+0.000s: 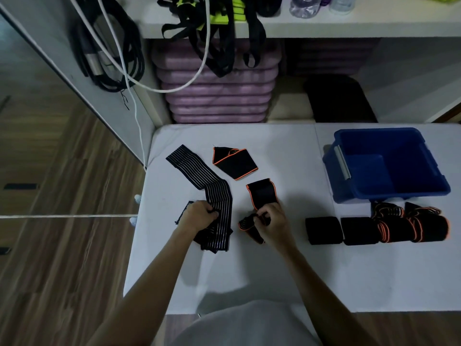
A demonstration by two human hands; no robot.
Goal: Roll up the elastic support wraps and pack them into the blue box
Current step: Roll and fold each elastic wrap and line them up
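The blue box (389, 168) sits empty, four rolled wraps (374, 229) lined up just in front of it, while the left hand (198, 216) grips a striped wrap (217, 203) and the right hand (270, 221) pinches an orange-edged wrap (262, 193) barely started, another orange-edged one (233, 162) untouched

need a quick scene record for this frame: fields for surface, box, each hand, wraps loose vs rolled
surface: white table
blue box: far right of table, open, no wraps visible inside
left hand: grip on striped black wrap, which lies unrolled
right hand: pinches near end of orange-edged wrap, roll just begun
loose wrap: orange-edged, folded flat, untouched, beyond the hands
rolled wraps: row of four in front of the box, outside it
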